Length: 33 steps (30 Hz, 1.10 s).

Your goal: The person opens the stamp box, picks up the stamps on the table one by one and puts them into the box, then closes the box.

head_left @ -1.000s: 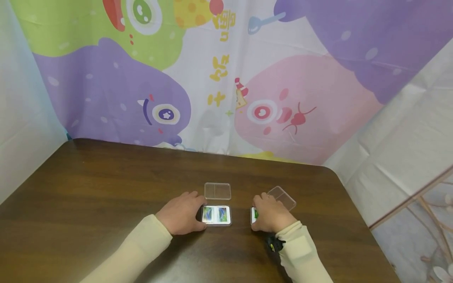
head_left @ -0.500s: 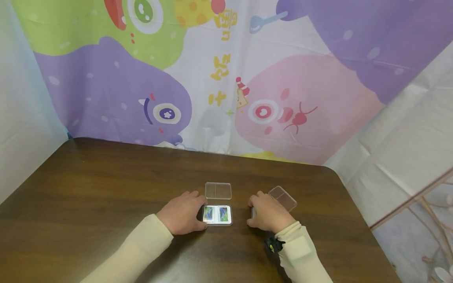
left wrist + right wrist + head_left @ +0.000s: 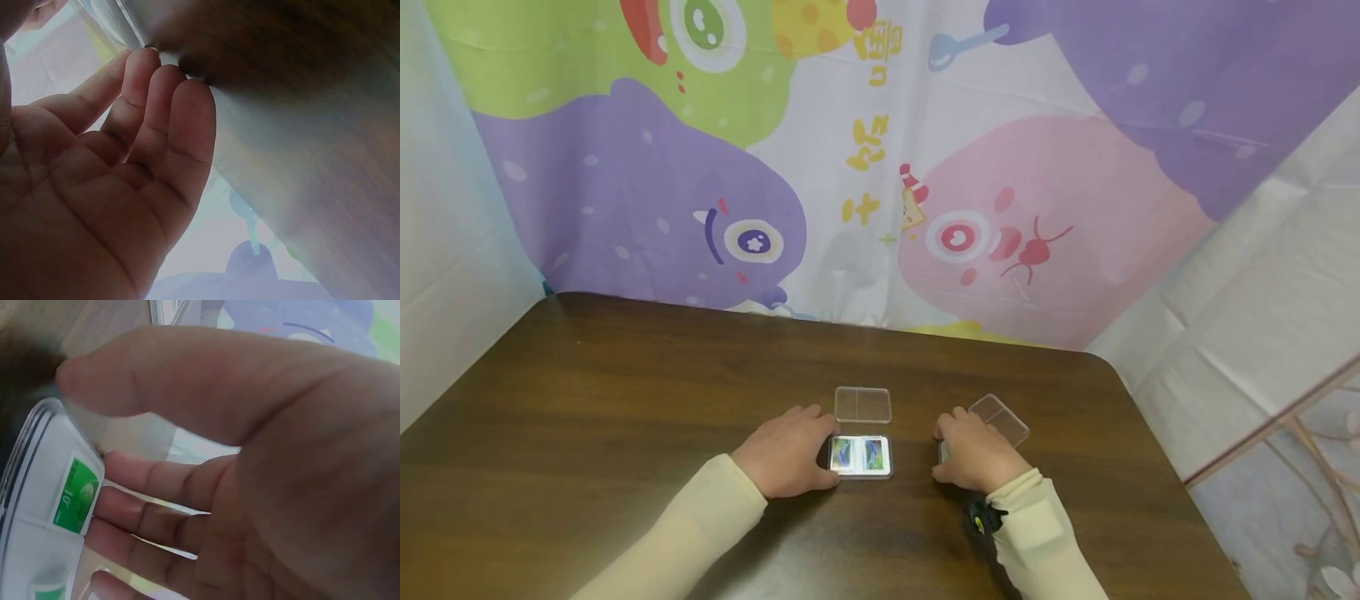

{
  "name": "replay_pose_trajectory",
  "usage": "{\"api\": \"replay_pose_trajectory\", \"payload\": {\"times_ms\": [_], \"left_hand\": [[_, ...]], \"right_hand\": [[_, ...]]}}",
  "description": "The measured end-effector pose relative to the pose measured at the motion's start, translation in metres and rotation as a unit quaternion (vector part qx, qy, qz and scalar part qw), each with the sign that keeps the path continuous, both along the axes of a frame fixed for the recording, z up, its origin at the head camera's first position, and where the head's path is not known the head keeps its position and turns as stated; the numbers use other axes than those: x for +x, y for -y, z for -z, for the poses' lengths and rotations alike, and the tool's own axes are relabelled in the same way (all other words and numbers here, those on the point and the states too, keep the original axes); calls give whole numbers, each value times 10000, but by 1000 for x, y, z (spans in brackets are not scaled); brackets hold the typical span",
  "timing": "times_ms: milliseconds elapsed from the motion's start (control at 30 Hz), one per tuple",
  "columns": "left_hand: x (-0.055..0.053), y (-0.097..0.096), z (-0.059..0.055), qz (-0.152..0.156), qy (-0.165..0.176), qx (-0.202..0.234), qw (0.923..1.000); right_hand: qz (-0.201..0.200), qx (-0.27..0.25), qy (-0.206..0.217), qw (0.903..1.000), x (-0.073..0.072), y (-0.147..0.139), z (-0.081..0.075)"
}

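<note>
In the head view my left hand (image 3: 786, 452) holds the left end of a flat clear plastic case (image 3: 861, 457), thumb at the near corner and fingers at the far one. Two blue-green stamp-like pictures show on its white insert. The left wrist view has these fingers (image 3: 190, 119) curved, tips down by the table. My right hand (image 3: 976, 454) spans a second flat clear case, mostly hidden under it from above. The right wrist view shows that case (image 3: 28, 506), with green stamp-like pictures on white; fingertips touch its edge and the thumb (image 3: 100, 381) is by its corner.
Behind the left case lies a clear divided lid (image 3: 872, 406). Another clear lid (image 3: 1006, 419) lies askew beyond my right hand. The brown wooden table (image 3: 647, 375) runs back to a cartoon-printed curtain (image 3: 842, 275).
My right hand slid slightly left over the right case, covering its green picture, then drew back a little to the right. The left hand and its case stay almost still.
</note>
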<state>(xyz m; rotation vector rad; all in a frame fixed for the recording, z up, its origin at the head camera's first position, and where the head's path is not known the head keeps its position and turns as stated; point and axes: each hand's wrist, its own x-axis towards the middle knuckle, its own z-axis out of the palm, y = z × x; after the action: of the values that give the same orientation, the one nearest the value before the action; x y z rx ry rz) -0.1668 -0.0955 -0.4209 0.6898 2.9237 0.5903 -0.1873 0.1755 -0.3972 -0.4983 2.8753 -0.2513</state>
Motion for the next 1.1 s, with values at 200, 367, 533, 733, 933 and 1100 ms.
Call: {"api": "replay_pose_trajectory", "payload": {"times_ms": [200,367,533,733,933,1100], "left_hand": [[1,-1,-1,-28,14,-1,10000],[1,-1,-1,-41,25,41,10000],[1,0,-1,-35,24,40,10000],[0,1,0,-49,32,27,10000],[-1,1,0,-71,-4,-9,10000],[-1,0,-1,-78,52,6,10000]], "right_hand": [[-171,-100,-73,9998,-2,5,3],[-201,-28,-55,9998,-2,7,4],[-215,12,-65,9997,-2,8,4],[-254,36,-106,9996,-2,9,3],[-221,57,-105,9997,-2,10,2],[-242,55,-103,9996,-1,9,2]]}}
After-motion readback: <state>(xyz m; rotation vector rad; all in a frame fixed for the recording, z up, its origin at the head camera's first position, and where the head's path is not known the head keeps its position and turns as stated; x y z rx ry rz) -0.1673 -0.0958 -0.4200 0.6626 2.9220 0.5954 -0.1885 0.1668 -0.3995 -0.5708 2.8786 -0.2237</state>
